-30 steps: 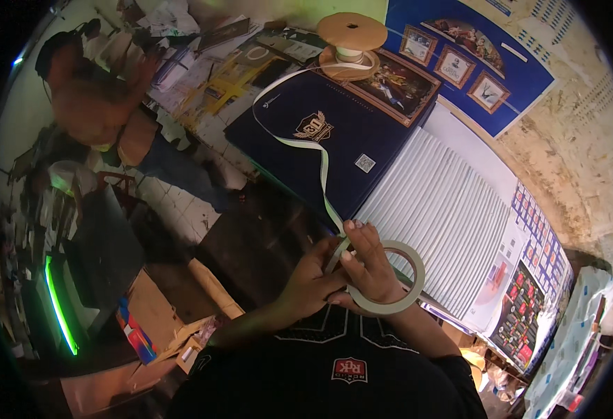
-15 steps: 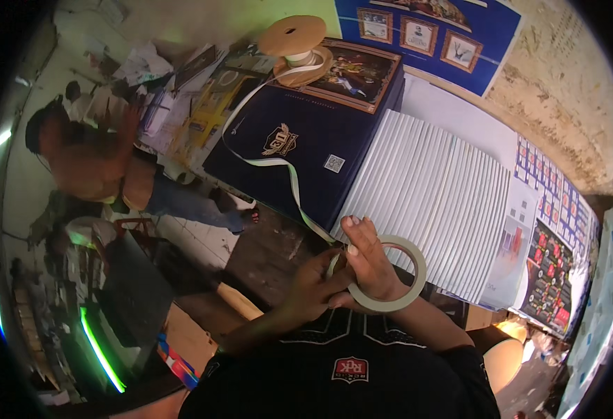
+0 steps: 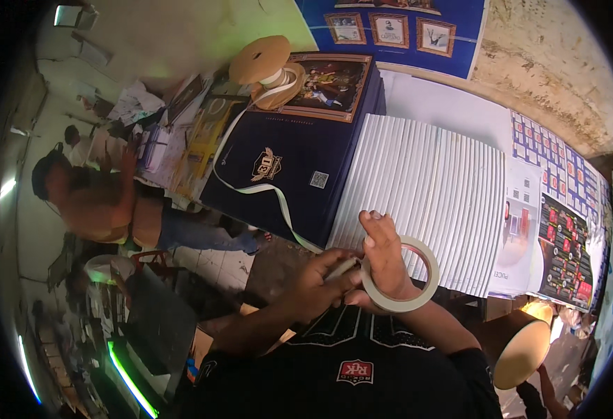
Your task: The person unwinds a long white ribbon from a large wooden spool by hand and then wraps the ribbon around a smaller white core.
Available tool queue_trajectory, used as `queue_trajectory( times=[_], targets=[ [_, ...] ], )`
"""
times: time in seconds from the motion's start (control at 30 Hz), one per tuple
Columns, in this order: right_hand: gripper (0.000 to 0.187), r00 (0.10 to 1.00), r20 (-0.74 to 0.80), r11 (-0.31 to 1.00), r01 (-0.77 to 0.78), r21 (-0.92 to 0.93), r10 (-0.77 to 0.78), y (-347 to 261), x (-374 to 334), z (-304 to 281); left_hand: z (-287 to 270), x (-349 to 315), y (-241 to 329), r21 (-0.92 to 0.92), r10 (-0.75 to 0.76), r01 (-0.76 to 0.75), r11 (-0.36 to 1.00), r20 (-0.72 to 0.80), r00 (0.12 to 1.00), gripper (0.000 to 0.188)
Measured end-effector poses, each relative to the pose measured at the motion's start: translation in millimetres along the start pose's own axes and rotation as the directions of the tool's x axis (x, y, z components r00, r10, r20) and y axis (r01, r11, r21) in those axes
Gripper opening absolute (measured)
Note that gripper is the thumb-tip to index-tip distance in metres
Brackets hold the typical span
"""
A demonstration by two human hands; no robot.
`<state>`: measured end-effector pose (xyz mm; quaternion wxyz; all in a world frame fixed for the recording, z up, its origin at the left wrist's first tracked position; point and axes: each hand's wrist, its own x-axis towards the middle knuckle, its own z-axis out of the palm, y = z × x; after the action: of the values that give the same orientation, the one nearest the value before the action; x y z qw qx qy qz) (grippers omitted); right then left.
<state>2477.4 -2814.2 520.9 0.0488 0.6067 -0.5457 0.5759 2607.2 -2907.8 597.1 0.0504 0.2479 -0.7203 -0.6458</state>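
Note:
My left hand (image 3: 326, 281) has its fingers closed in a pinch on the end of a narrow pale ribbon (image 3: 283, 204). The ribbon runs back over a large dark blue box (image 3: 296, 150) to a cardboard spool (image 3: 259, 59) on the box's far end. Close beside the left hand, my right hand (image 3: 384, 262) points its fingers upward, stretched out. Around that hand, near the wrist, hangs a roll of pale tape (image 3: 432, 274). The left fingertips almost meet the right palm; what lies between them is partly hidden.
White-edged booklets (image 3: 421, 202) lie in a long overlapping row right of the box. Printed sheets (image 3: 565, 244) extend farther right. At the left, another person (image 3: 104, 202) stands by a cluttered table (image 3: 180, 157). A brown round-topped object (image 3: 523, 356) is at lower right.
The view has shifted, so the box and spool sit lower and farther left. My right hand remains upright inside the tape roll, and my left hand still pinches the ribbon.

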Motion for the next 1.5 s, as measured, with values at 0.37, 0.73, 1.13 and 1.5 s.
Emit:
queue_trajectory(
  times=[0.37,0.73,1.13,1.5],
  targets=[
    [0.030,0.992,-0.032,0.991,-0.123,-0.050,0.122,-13,19,-14,-40,-5,-15,0.221,0.415,-0.407,0.886,0.008,0.910,0.016],
    [0.044,0.894,-0.195,0.906,-0.421,-0.054,0.404,-33,4,-43,-199,201,102,0.969,0.681,-0.005,0.245,-0.169,0.712,0.062],
    [0.026,0.934,-0.040,0.935,-0.354,0.010,0.354,-36,-12,-68,-231,232,65,0.943,0.727,0.079,0.323,-0.301,0.618,0.073],
    [0.067,0.849,0.419,0.532,-0.528,0.662,0.321,-45,54,43,-110,-37,-52,0.654,0.862,-0.589,0.475,-0.481,0.162,0.096]
  ],
)
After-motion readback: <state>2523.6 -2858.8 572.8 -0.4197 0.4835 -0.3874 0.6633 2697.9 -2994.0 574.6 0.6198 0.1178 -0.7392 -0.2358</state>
